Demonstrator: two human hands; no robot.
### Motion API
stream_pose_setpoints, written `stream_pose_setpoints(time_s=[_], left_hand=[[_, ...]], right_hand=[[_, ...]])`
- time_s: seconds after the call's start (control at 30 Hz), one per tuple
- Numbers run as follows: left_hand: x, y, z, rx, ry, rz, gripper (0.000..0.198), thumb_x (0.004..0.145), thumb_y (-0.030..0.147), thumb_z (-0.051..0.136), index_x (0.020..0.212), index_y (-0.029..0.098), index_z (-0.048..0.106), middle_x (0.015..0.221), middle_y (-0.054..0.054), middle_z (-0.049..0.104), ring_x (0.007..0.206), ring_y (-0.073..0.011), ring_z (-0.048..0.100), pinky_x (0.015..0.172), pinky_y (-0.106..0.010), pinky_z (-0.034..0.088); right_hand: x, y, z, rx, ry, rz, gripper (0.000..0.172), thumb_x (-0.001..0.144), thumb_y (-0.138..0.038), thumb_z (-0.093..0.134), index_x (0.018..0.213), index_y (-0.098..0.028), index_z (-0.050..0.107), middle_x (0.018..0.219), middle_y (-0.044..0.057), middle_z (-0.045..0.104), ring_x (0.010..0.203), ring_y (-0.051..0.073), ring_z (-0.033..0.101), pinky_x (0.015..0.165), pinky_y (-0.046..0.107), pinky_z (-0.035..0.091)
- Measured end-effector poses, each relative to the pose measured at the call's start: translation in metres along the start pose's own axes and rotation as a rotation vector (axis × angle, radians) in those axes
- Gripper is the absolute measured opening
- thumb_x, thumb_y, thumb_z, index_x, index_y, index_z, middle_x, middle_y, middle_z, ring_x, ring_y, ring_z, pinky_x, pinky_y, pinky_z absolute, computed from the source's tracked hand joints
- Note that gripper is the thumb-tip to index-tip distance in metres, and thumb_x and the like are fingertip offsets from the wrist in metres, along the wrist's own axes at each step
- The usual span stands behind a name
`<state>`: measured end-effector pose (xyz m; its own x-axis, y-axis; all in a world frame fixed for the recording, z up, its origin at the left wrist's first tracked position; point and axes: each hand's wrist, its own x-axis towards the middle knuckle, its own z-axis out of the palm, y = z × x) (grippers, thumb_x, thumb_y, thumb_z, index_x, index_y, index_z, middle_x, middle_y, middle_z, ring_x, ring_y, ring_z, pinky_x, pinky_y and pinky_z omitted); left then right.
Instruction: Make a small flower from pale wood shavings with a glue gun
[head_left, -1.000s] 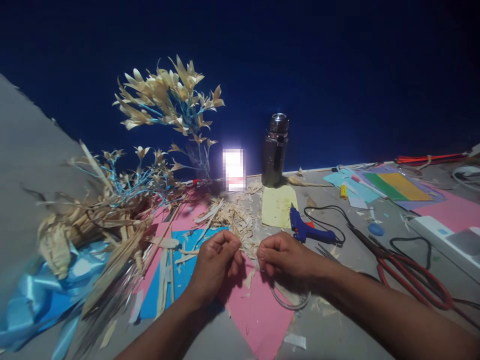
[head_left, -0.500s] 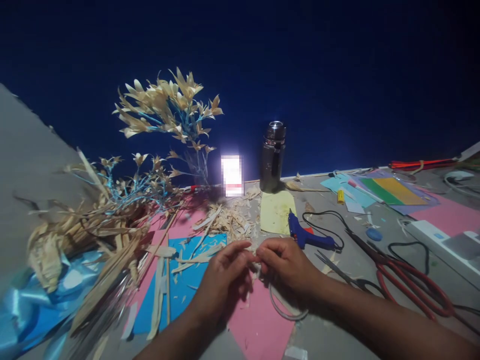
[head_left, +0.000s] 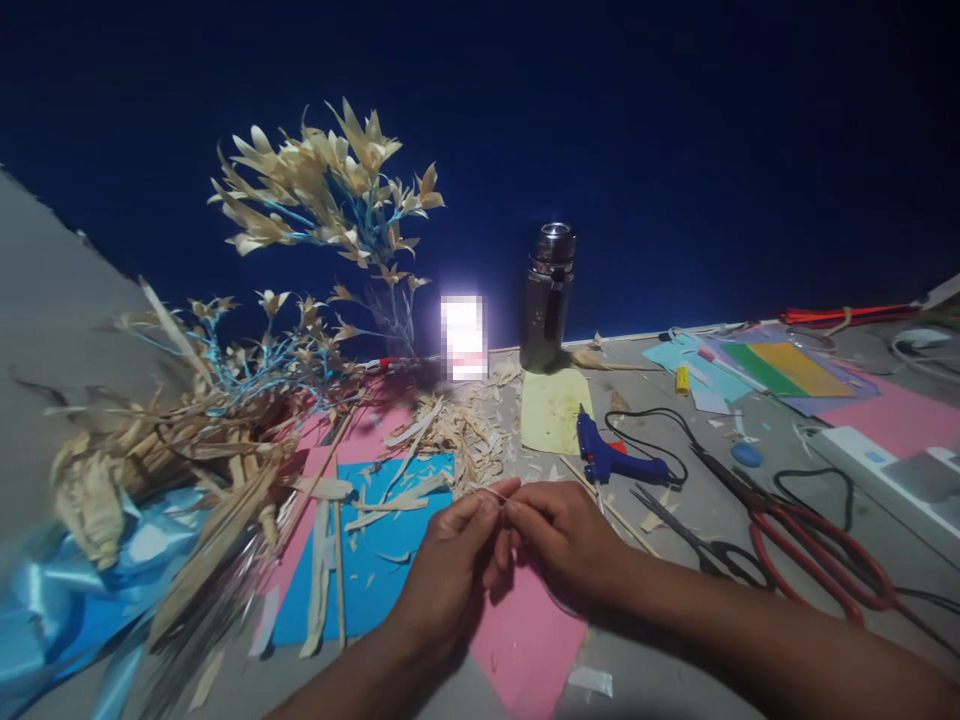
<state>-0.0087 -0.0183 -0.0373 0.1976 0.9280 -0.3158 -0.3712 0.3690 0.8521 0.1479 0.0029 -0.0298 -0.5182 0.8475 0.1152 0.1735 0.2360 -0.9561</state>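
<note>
Close together over the pink sheet (head_left: pixel 525 640), both hands are pinched at the fingertips. My left hand (head_left: pixel 454 560) has its thumb pressed against the fingers, and a thin pale strand (head_left: pixel 491 492) shows there. Its fingertips meet those of my right hand (head_left: pixel 562 530), which pinches at the same strand. Most of the strand is hidden by the fingers, so its material is unclear. Just beyond lie a heap of dry husk scraps (head_left: pixel 469 440) and a blue sheet (head_left: pixel 375 570) with husk strips on it.
A blue glue gun (head_left: pixel 622 460), small scissors (head_left: pixel 705 545) and large red-handled scissors (head_left: pixel 817 560) lie right. A dark flask (head_left: pixel 547 300) stands behind a yellow sheet (head_left: pixel 555 415). Husk flowers (head_left: pixel 330 190) and dried husks (head_left: pixel 217 500) are left. A bright pixelated patch (head_left: pixel 465 340) glows behind.
My hands have drawn closer together, and the thin strand now shows between the fingertips. The pale loop below my right hand is mostly out of sight. The view has shifted slightly.
</note>
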Motion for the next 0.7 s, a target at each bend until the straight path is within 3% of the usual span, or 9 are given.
stream_pose_setpoints(time_s=[0.1,0.23,0.4,0.7], left_hand=[[0.0,0.001,0.001,-0.008,0.0,-0.001,0.046,0.085,0.05,0.072,0.111,0.012,0.071,0.05,0.004,0.052,0.045,-0.012,0.042,0.049,-0.026,0.035],[-0.003,0.009,0.003,-0.032,0.021,-0.02,0.048,0.084,0.051,0.074,0.112,0.013,0.07,0.049,0.005,0.051,0.044,-0.0104,0.039,0.049,-0.025,0.033],[-0.006,0.016,0.006,0.002,0.098,-0.028,0.053,0.078,0.053,0.08,0.107,0.009,0.072,0.047,0.008,0.043,0.046,-0.0062,0.035,0.048,-0.019,0.025],[-0.008,0.01,0.006,-0.236,0.188,-0.033,0.042,0.063,0.037,0.093,0.086,0.009,0.073,0.046,0.011,0.037,0.042,-0.0014,0.025,0.041,-0.014,0.023]], right_hand=[[0.001,0.001,0.002,0.19,0.019,0.089,0.045,0.104,-0.038,0.043,0.069,-0.018,0.063,0.065,0.004,0.074,0.062,0.016,0.068,0.062,0.025,0.05],[0.0,0.005,0.004,0.225,0.028,0.101,0.043,0.101,-0.039,0.046,0.069,-0.017,0.064,0.067,0.005,0.074,0.061,0.015,0.068,0.06,0.024,0.05],[-0.001,0.006,0.001,0.084,0.038,0.133,0.041,0.1,-0.04,0.05,0.071,-0.016,0.067,0.068,0.004,0.071,0.057,0.013,0.062,0.055,0.023,0.046],[-0.002,0.004,-0.001,-0.15,-0.022,0.024,0.034,0.094,-0.02,0.051,0.061,-0.017,0.06,0.057,-0.001,0.063,0.055,0.012,0.058,0.058,0.022,0.042]])
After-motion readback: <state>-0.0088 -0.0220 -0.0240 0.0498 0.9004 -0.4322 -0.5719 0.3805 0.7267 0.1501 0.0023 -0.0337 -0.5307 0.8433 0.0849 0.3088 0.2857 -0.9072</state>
